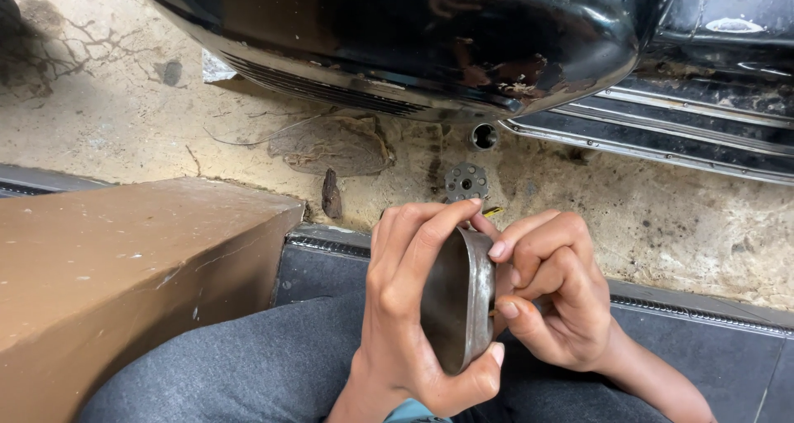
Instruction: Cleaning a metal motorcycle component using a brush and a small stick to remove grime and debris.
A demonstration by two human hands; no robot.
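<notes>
My left hand [405, 307] grips a dull grey metal bowl-shaped cover [456, 295], held on edge with its rim turned to the right. Fingers wrap its top and the thumb supports its lower rim. My right hand [550, 295] is curled against the open side of the cover, fingertips pressed to the rim and reaching inside. What the right fingers pinch is hidden by the cover. Both hands hover over my lap in grey trousers [248, 365].
A black scooter body panel [413, 34] hangs overhead, its ribbed footboard [703, 125] at right. On the dirty concrete floor lie a small round metal disc with holes [466, 181], a short metal tube [484, 135] and a stone [331, 146]. A brown block [116, 266] stands at left.
</notes>
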